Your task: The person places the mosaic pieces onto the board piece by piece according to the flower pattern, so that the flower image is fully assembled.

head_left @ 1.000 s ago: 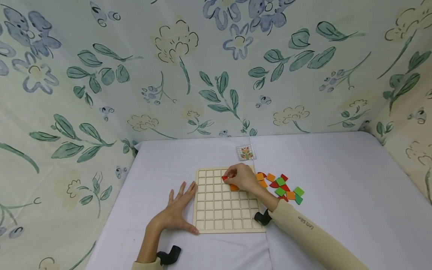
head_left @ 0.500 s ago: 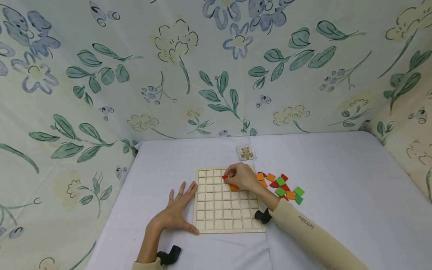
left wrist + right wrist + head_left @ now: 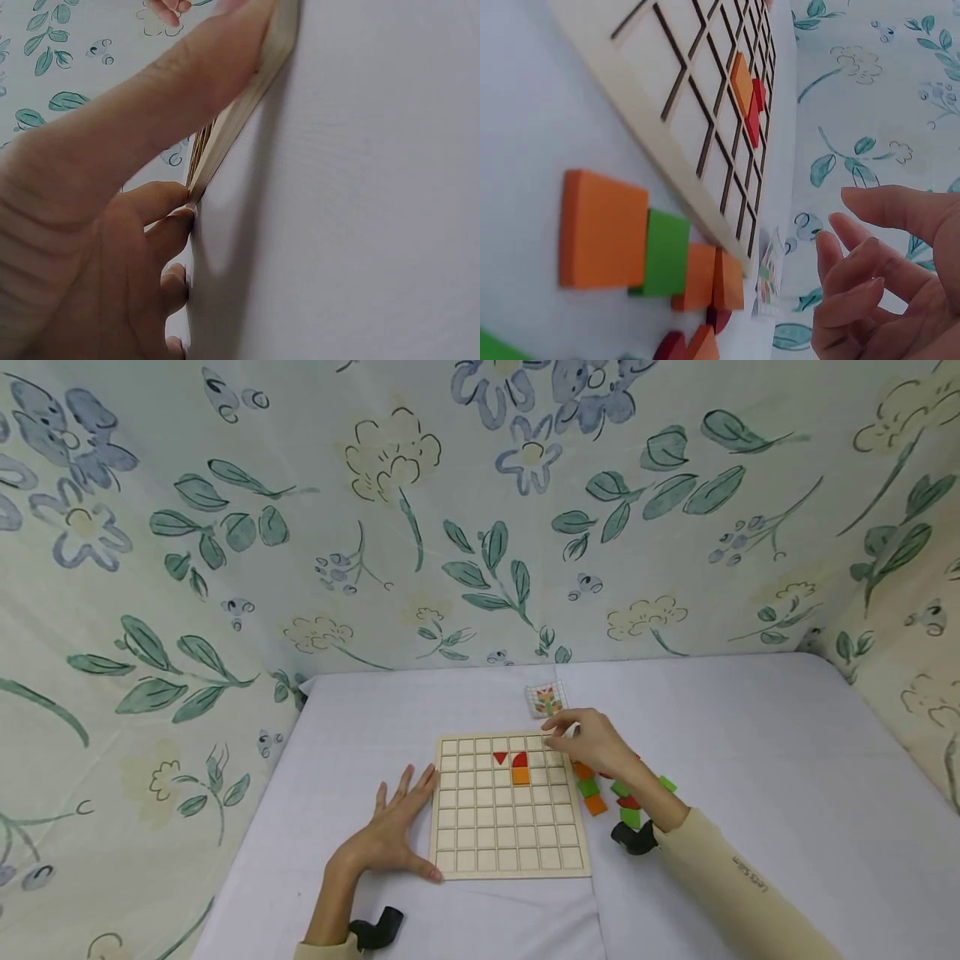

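Note:
A wooden grid board point(image 3: 465, 817) lies flat on the white-covered table. My left hand point(image 3: 390, 831) is spread along its left side, thumb at the lower corner and fingertips at the edge; the left wrist view shows the thumb point(image 3: 150, 112) against the rim. Set in the upper cells are a red triangle point(image 3: 500, 758), a red rounded piece point(image 3: 520, 760) and an orange square point(image 3: 521, 776) just below it. Over the board's upper right corner hovers my right hand point(image 3: 592, 743). Its thumb and loosely bent fingers stand apart with nothing between them in the right wrist view.
Loose tiles lie right of the board, among them an orange square point(image 3: 596, 804) and a green one point(image 3: 630, 817); the right forearm covers some. A small card point(image 3: 546, 699) with a flower pattern lies behind the board. Floral cloth point(image 3: 480, 527) hangs at the back.
My right hand has let go of the red triangle, which now sits in its cell, and has moved right and slightly back. The red rounded piece is uncovered. My left hand stays put.

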`<action>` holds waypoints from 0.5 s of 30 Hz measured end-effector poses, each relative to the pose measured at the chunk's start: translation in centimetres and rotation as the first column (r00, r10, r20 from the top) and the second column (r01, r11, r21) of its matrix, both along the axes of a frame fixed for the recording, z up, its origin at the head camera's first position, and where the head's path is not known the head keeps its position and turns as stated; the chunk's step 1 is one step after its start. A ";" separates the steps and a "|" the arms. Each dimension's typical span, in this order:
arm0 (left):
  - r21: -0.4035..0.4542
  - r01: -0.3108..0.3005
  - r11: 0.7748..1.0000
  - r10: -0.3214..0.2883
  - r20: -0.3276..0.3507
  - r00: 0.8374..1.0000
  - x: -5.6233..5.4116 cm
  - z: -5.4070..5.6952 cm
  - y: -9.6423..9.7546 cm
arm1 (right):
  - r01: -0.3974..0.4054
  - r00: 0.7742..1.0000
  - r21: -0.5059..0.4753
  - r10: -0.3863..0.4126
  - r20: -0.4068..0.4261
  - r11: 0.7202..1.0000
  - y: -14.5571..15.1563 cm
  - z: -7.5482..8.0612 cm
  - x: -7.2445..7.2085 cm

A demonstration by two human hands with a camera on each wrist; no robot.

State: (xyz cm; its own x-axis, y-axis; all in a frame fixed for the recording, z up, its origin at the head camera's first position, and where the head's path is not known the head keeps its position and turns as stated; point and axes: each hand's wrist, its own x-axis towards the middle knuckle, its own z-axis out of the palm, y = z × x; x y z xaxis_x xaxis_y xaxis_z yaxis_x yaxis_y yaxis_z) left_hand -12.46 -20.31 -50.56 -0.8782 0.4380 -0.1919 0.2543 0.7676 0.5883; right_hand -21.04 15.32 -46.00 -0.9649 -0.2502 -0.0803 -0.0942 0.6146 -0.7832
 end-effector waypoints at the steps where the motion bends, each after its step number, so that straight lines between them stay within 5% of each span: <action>1: 0.000 0.000 1.000 0.000 -0.001 1.000 0.0 0.0 0.0 | 0.010 1.000 0.010 -0.010 0.006 1.000 0.7 0.1 0.2; 15: 0.012 -0.005 1.000 0.005 -0.003 1.000 0.1 0.1 0.1 | 0.098 0.994 0.091 -0.103 0.047 0.991 7.5 -1.5 3.2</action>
